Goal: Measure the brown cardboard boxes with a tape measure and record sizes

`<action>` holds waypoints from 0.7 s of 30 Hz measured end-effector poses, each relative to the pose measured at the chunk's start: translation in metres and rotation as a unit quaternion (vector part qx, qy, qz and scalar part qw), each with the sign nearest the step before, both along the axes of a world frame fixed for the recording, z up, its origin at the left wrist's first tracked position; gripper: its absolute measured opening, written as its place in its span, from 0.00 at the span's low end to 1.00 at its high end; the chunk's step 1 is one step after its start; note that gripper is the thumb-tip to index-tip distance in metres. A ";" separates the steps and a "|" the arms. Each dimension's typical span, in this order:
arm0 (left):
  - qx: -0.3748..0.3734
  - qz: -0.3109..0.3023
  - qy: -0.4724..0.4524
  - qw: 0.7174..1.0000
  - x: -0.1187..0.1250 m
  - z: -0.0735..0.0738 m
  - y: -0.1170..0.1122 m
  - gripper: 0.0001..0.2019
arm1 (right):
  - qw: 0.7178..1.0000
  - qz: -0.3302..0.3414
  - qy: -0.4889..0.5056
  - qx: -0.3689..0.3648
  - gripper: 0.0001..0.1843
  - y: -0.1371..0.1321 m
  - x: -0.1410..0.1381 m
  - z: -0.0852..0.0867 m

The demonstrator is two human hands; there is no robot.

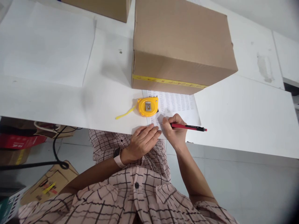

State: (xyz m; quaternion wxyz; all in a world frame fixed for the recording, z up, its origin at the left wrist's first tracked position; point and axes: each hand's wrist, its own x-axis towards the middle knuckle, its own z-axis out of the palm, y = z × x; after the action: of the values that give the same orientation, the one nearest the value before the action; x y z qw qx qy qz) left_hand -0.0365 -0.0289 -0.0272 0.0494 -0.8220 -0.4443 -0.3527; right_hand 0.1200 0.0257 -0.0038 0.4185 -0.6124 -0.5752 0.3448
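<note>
In the head view my right hand [174,130] is closed around a red and black pen [187,126], its tip down at a printed sheet [184,104] covered in columns of small text. Flat over the near edge of that sheet lies my left hand [144,140], fingers stretched out and holding nothing. A yellow tape measure [148,106] rests on the sheet's left part just beyond my left fingers, its yellow strap trailing left. Behind it stands a large cardboard box [177,56] with yellow tape along its lower side, covering the sheet's far end.
Large white paper sheets [46,46] lie on the left of the white table [107,102]. Another cardboard box [105,7] stands at the back. Below the table edge at left are a red box [21,141], a black cable [54,149] and flat cardboard [46,183].
</note>
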 end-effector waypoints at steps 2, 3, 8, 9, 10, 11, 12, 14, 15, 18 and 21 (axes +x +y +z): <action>0.002 -0.001 -0.002 1.000 0.000 0.000 0.000 0.12 | 1.000 0.002 -0.005 0.002 0.19 0.000 0.000 0.000; 0.004 0.000 -0.001 1.000 0.000 0.000 0.000 0.12 | 1.000 0.004 -0.007 0.003 0.19 0.000 0.000 0.000; 0.007 0.005 0.007 1.000 0.000 0.002 0.001 0.10 | 1.000 0.008 -0.003 0.001 0.19 0.001 -0.001 0.003; 0.007 0.006 0.008 1.000 0.000 0.003 0.001 0.10 | 1.000 0.005 -0.001 -0.002 0.19 0.001 -0.001 0.003; 0.007 0.006 0.008 1.000 0.000 0.002 0.001 0.10 | 1.000 0.003 0.002 -0.005 0.19 0.001 -0.001 0.004; 0.007 0.006 0.008 1.000 0.000 0.002 0.001 0.10 | 1.000 0.002 0.005 -0.007 0.19 0.001 -0.001 0.004; 0.006 0.006 0.008 1.000 0.000 0.002 0.001 0.10 | 1.000 0.002 0.007 -0.009 0.19 0.001 -0.001 0.004; 0.004 0.004 0.005 1.000 0.000 0.001 0.001 0.10 | 1.000 0.005 0.011 -0.009 0.19 0.001 -0.002 0.004; 0.002 0.002 0.002 1.000 0.000 0.001 0.001 0.11 | 1.000 0.004 0.014 -0.009 0.19 0.001 -0.002 0.004; -0.001 -0.001 -0.003 1.000 0.001 0.000 0.000 0.11 | 1.000 -0.013 0.027 -0.005 0.19 0.002 -0.002 0.005; -0.003 -0.002 -0.007 1.000 0.001 -0.002 0.000 0.12 | 0.999 -0.023 0.026 0.009 0.18 0.003 -0.002 0.005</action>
State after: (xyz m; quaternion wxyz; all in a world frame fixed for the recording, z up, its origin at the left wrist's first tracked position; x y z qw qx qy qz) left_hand -0.0356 -0.0292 -0.0293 0.0436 -0.8207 -0.4440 -0.3570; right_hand 0.1184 0.0289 0.0016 0.4462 -0.6126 -0.5531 0.3460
